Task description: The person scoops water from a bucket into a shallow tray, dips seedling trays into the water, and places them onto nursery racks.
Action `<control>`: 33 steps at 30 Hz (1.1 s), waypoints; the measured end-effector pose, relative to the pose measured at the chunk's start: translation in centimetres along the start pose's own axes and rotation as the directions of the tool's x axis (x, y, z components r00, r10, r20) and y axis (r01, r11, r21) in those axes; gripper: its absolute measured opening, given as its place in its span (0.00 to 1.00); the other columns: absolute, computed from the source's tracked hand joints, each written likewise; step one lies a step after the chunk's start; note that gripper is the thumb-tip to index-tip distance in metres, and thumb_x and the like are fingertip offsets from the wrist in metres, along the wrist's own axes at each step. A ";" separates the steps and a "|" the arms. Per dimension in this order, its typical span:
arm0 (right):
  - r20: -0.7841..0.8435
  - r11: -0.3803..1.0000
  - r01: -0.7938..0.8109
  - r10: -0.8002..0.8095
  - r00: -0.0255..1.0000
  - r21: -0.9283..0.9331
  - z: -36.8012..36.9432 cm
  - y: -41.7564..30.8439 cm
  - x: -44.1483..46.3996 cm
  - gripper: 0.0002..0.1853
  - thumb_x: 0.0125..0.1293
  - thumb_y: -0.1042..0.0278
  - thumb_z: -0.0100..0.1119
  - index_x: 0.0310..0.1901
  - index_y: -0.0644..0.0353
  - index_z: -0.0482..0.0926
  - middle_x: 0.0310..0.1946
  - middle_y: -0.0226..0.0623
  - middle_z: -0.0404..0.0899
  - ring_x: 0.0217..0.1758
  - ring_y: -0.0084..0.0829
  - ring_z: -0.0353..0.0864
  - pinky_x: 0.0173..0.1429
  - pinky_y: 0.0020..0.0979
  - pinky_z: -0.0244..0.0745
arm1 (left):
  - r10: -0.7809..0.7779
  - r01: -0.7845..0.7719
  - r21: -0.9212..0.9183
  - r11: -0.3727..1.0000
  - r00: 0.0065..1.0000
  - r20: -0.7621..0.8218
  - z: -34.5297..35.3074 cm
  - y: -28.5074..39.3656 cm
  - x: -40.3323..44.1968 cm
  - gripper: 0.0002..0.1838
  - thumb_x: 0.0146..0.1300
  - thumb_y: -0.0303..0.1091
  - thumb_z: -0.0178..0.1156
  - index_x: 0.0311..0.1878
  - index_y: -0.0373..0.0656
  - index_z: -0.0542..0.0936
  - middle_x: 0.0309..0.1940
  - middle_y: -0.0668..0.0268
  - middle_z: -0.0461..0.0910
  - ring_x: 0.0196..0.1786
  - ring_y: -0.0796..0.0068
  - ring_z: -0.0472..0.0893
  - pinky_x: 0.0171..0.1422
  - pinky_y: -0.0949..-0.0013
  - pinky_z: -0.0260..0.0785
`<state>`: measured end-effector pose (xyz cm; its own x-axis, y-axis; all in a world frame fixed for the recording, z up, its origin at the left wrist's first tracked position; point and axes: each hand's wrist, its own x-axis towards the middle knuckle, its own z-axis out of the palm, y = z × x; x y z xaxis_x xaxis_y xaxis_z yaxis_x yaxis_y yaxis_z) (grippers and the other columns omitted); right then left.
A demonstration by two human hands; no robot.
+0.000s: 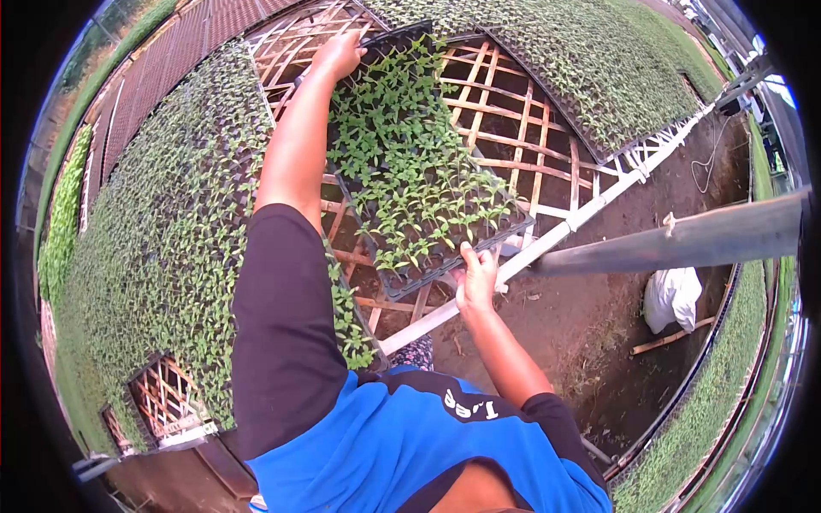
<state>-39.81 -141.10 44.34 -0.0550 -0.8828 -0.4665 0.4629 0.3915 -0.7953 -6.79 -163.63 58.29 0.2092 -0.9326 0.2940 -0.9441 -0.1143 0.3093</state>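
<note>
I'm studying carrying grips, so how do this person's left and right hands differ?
The left hand grips the far end of the seedling tray; the right hand holds its near edge. The left arm stretches well forward, while the right arm reaches less far. Both hands are bare and hold the same tray.

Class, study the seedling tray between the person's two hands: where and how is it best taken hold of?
The seedling tray is best gripped, I'd say, by its black rim at opposite short ends: left hand from the far end, right hand from the near one. It is long and seedlings crowd its top, so this should balance it and spare them.
</note>
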 end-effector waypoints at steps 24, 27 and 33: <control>0.262 0.687 0.255 -0.098 0.960 -0.680 -4.9 -10.4 12.0 0.12 0.60 0.64 0.48 0.42 0.60 0.72 0.38 0.28 0.73 0.37 0.16 0.71 0.36 0.17 0.65 | -0.548 0.248 -0.648 0.720 0.776 -0.312 9.4 -3.5 -14.7 0.13 0.53 0.33 0.53 0.42 0.41 0.72 0.38 0.61 0.72 0.42 0.64 0.70 0.48 0.66 0.60; 0.368 0.624 0.296 -0.015 0.930 -0.723 -2.1 -9.2 18.7 0.13 0.59 0.63 0.49 0.44 0.58 0.72 0.37 0.28 0.73 0.35 0.17 0.71 0.34 0.17 0.66 | -0.780 0.404 -0.905 0.130 0.605 0.158 9.4 -0.1 -22.0 0.22 0.56 0.39 0.53 0.52 0.38 0.65 0.48 0.61 0.67 0.51 0.72 0.66 0.56 0.71 0.56; 0.325 0.465 0.157 0.308 0.894 -0.872 2.4 -5.9 25.6 0.15 0.57 0.63 0.49 0.45 0.56 0.71 0.27 0.23 0.69 0.27 0.16 0.67 0.29 0.20 0.66 | -0.648 0.625 -0.660 -0.416 0.305 0.697 7.6 4.1 -27.5 0.25 0.61 0.44 0.41 0.59 0.42 0.57 0.51 0.62 0.67 0.55 0.69 0.63 0.60 0.67 0.49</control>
<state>-41.81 -166.62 38.08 0.3811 -0.7530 -0.5364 -0.5646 0.2698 -0.7800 -18.33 -141.03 44.63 0.4982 -0.4492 -0.7416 0.6921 -0.3092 0.6522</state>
